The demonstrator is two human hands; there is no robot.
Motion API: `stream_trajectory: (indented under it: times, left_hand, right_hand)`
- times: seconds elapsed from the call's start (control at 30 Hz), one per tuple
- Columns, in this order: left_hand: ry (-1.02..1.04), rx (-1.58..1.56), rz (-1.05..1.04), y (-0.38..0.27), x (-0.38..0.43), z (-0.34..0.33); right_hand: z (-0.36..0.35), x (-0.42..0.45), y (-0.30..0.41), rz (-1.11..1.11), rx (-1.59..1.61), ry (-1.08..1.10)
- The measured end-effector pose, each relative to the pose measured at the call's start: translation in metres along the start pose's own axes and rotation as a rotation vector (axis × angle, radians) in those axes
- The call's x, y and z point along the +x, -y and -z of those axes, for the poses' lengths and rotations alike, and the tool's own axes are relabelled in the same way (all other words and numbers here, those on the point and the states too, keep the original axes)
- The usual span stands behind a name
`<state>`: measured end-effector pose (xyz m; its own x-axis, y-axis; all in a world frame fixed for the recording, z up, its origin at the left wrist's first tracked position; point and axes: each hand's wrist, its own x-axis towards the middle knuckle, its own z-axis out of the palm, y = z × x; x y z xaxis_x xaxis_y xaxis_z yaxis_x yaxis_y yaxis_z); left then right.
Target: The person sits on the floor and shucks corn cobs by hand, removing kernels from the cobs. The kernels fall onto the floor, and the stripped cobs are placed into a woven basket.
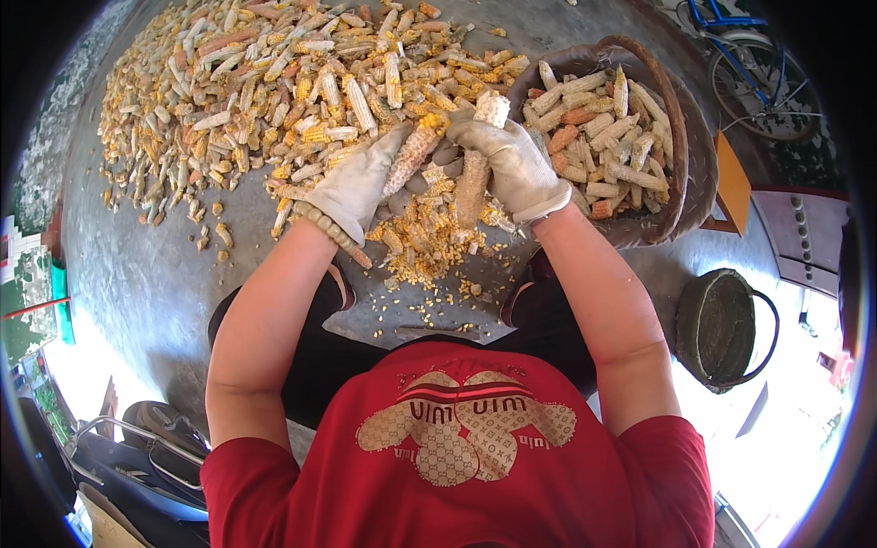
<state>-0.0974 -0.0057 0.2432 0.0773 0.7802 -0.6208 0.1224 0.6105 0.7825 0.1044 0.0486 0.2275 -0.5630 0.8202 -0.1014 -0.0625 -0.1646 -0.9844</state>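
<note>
My left hand, in a white work glove, grips a corn cob that is mostly bare and pinkish, with yellow kernels at its upper end. My right hand, gloved as well, is closed around a bare brownish cob. Above the same hand sticks out a whitish cob end; whether it belongs to the same cob is hidden by the glove. The right fingertips meet the kernel end of the left cob. Below both hands lies a heap of loose yellow kernels and cob pieces.
A wide pile of corn cobs covers the floor ahead and left. At the right stands a handled basket holding bare cobs. Farther right are a dark bucket and a blue bicycle. A motor scooter stands behind at left.
</note>
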Motion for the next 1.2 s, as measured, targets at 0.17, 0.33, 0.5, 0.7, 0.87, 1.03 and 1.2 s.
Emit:
stream_trajectory:
  times: [0.17,0.33,0.5,0.7,0.87,1.03,1.2]
  left_hand:
    - [0.05,0.283,-0.127,-0.006,-0.009,0.0]
    - [0.19,-0.302,-0.165,0.025,0.003,-0.005]
    - [-0.141,0.819,-0.41,0.009,0.004,-0.003]
    - [-0.24,0.902,-0.473,0.024,0.008,-0.01]
    - [0.0,-0.298,0.084,0.018,0.005,-0.011]
    - [-0.237,0.267,-0.644,0.041,0.019,0.0]
    - [-0.526,0.516,-0.729,0.017,0.007,-0.015]
  right_hand:
    - [0.006,0.002,-0.007,-0.103,-0.012,-0.026]
    - [0.003,0.003,-0.017,0.327,-0.474,0.116]
    - [0.003,0.002,0.0,0.107,-0.213,0.069]
    - [0.008,0.004,-0.014,0.252,-0.538,0.155]
    - [0.003,0.001,-0.018,0.384,-0.74,0.121]
    - [-0.009,0.001,-0.007,0.017,-0.172,0.04]
    - [-0.011,0.002,0.0,-0.247,0.231,-0.074]
